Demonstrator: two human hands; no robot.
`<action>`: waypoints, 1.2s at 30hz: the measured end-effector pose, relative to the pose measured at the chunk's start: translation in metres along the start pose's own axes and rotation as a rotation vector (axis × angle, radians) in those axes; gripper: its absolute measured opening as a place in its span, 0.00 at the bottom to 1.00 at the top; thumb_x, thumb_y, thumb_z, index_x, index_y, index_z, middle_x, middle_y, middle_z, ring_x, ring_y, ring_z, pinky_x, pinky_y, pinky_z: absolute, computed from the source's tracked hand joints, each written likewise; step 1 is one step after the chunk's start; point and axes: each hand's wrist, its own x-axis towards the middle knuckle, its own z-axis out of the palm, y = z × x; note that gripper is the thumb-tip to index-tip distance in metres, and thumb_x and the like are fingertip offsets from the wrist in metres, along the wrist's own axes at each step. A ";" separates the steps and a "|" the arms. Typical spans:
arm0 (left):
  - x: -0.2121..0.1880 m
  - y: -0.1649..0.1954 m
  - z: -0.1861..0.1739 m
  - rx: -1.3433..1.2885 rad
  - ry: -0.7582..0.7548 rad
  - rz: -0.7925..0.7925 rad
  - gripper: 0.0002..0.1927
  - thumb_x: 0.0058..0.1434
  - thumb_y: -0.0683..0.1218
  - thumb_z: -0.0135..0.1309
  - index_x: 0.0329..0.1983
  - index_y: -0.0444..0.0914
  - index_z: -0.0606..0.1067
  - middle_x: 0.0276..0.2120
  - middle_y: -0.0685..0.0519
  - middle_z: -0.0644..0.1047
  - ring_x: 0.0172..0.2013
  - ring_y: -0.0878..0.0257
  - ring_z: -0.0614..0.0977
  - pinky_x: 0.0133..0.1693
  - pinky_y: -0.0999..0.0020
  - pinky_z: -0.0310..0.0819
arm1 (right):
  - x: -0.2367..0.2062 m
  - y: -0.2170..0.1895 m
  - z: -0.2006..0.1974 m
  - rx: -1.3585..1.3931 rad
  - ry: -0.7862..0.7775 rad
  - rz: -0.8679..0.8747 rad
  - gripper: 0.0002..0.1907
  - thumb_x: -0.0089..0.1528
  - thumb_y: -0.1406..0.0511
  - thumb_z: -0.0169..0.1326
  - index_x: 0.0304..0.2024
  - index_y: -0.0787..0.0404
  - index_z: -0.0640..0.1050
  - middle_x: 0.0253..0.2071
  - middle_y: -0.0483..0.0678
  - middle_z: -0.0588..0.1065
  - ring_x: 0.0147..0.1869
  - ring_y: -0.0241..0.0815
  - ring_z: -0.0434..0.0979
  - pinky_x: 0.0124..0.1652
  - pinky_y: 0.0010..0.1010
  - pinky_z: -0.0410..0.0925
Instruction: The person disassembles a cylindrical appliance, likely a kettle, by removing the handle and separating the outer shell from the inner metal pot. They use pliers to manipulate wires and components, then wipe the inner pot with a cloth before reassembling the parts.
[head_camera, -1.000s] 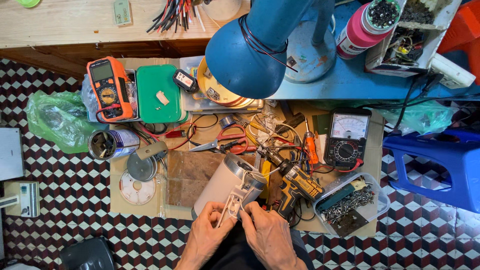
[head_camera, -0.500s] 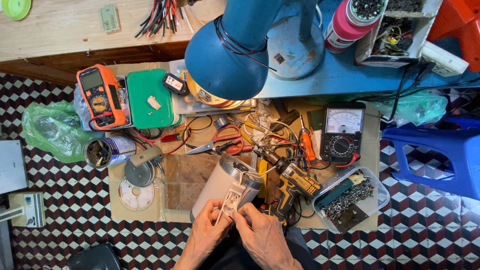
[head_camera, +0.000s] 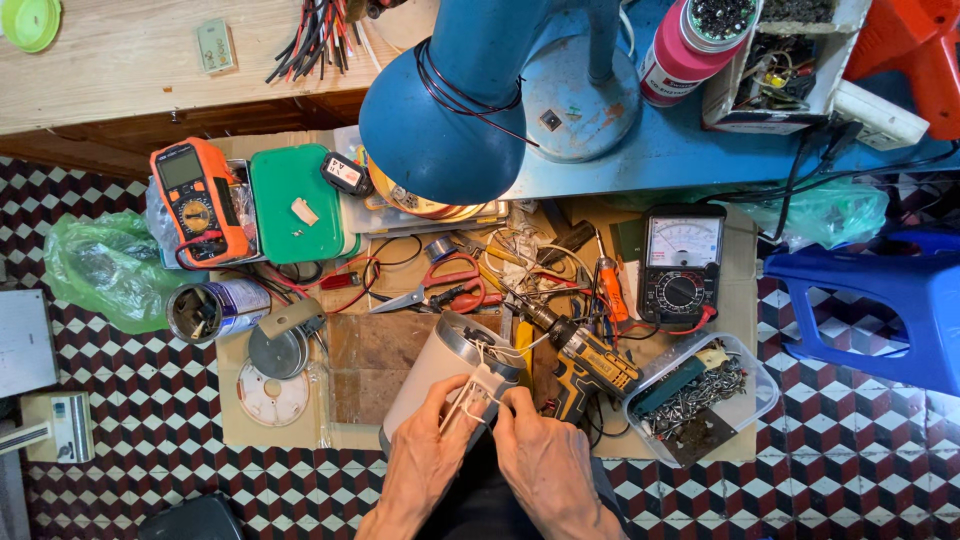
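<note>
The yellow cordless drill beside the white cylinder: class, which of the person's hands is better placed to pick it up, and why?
Probably the right hand. The yellow cordless drill lies just beyond it, on its side, while the left hand sits across the white cylinder.

Both bare forearms come up from the bottom edge of the view and converge toward the middle. The left hand (head_camera: 428, 452) is raised with its back to the camera, the fingers (head_camera: 447, 398) curled forward and pinched together at the tips. The right hand (head_camera: 543, 455) sits just beside it, also back-up, knuckles bent, with its thumb and forefinger (head_camera: 512, 402) drawn together close to the left fingertips. The two hands lie near each other, wrists slightly apart, tendons standing out on both.
</note>
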 end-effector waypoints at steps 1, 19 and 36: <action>-0.001 0.001 0.002 -0.012 -0.049 -0.063 0.20 0.63 0.53 0.56 0.56 0.43 0.73 0.25 0.49 0.80 0.24 0.60 0.82 0.29 0.62 0.77 | 0.000 0.002 0.000 -0.006 0.007 0.027 0.07 0.65 0.62 0.49 0.44 0.56 0.71 0.16 0.56 0.74 0.22 0.56 0.79 0.25 0.47 0.69; 0.013 -0.007 0.011 -0.246 -0.089 -0.275 0.19 0.62 0.52 0.56 0.53 0.38 0.73 0.20 0.55 0.74 0.18 0.68 0.76 0.20 0.68 0.79 | -0.012 0.008 -0.001 0.250 -0.210 0.206 0.13 0.64 0.57 0.51 0.39 0.57 0.80 0.24 0.51 0.80 0.29 0.48 0.82 0.34 0.39 0.71; -0.003 -0.015 0.003 0.380 0.294 0.369 0.40 0.44 0.58 0.68 0.56 0.35 0.69 0.43 0.40 0.78 0.45 0.41 0.80 0.40 0.50 0.75 | 0.044 0.058 0.026 0.574 -0.057 0.145 0.18 0.67 0.56 0.51 0.44 0.65 0.79 0.51 0.36 0.71 0.32 0.36 0.81 0.35 0.28 0.79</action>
